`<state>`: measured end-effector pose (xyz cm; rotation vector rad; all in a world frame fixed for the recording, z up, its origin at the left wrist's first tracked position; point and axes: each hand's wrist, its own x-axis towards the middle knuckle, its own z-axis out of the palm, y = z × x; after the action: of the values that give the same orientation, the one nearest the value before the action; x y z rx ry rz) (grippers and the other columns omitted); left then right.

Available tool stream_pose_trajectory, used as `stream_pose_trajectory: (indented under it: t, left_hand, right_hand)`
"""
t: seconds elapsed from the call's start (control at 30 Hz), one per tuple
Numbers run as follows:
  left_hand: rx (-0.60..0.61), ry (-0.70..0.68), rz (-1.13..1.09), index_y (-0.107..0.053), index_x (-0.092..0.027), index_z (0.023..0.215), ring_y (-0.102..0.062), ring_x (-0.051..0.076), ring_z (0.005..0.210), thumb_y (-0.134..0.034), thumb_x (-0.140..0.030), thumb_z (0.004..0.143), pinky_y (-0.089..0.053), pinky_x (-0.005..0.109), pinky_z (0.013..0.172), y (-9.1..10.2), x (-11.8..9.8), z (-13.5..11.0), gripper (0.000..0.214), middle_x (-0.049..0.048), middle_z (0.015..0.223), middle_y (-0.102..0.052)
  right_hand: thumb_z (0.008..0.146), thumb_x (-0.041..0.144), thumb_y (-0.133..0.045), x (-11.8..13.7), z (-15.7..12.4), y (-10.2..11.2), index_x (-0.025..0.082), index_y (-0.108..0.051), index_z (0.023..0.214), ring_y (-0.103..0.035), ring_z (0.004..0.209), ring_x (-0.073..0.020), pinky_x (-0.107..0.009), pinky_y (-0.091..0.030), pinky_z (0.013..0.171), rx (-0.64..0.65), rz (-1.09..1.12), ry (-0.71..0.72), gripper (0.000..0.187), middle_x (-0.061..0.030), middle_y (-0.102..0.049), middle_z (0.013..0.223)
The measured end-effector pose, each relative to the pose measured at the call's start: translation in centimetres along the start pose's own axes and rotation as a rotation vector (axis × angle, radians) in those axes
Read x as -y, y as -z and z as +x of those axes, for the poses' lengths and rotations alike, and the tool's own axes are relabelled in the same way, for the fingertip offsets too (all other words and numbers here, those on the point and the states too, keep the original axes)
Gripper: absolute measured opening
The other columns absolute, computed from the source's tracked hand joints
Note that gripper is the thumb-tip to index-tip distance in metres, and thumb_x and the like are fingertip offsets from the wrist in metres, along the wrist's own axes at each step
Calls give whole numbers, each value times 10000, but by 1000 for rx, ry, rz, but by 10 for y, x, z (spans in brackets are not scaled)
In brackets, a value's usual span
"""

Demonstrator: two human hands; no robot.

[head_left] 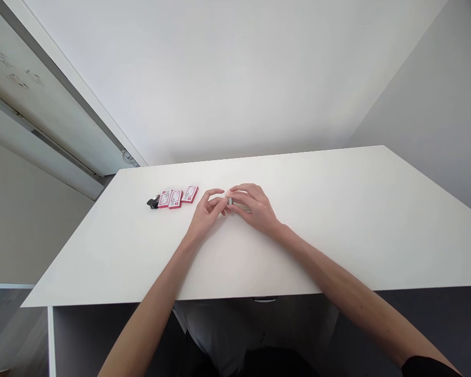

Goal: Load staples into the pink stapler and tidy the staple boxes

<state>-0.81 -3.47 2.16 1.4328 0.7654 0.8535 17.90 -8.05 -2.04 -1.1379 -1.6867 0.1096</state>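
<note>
My left hand [209, 210] and my right hand [255, 206] meet above the middle of the white table [298, 209]. Between their fingertips is a small grey, metallic-looking piece [230, 201], mostly covered by the fingers; its kind is too small to make out. The left thumb and fingers pinch it from the left. On the other side, the right thumb and fingers curl around it. Left of my hands lie red-and-white small boxes: one [190, 194] nearest the left hand, another [175, 199] beside it, and a third [164, 198] farther left.
A small black object [153, 202], perhaps a clip, touches the leftmost box. A white wall [235, 78] rises behind the table's back edge, and a grey wall [435, 104] stands at the right. A window-like frame [74, 89] runs along the left.
</note>
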Motion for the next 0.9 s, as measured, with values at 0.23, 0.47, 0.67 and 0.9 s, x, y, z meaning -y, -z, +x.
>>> stream_pose_trajectory:
  t: [0.23,0.47,0.67,0.9]
  left_hand:
    - [-40,-77,11,-694,-200,1035,-665,177,771,-770,-537,928,-488,323,765,0,7,5,361,59,886,-764]
    - [-74,-86,122,-697,-213,1039,-695,197,969,-742,-474,960,-493,318,853,2,12,5,277,79,1124,-749]
    - [-141,-82,195,-662,-261,1190,-647,238,1223,-829,-334,883,-476,357,998,-1,13,4,357,84,1411,-643]
    - [-5,-194,383,-452,-318,1478,-467,330,1487,-929,-369,762,-373,492,1213,0,30,2,862,117,1618,-429]
  right_hand:
    - [1004,569,-641,2,7,6,272,-762,1068,-679,1195,-256,-428,-584,999,-189,323,-441,327,-93,-732,1262]
    - [911,655,-715,0,10,10,250,-775,1077,-724,1159,-262,-447,-562,1073,-128,643,-749,442,-82,-765,1265]
    - [876,660,-771,1,10,8,242,-773,1057,-716,1218,-259,-457,-583,1124,-101,774,-726,456,-70,-762,1259]
    - [870,659,-779,3,11,9,251,-776,1042,-723,1226,-267,-467,-606,1106,-85,785,-731,443,-66,-764,1246]
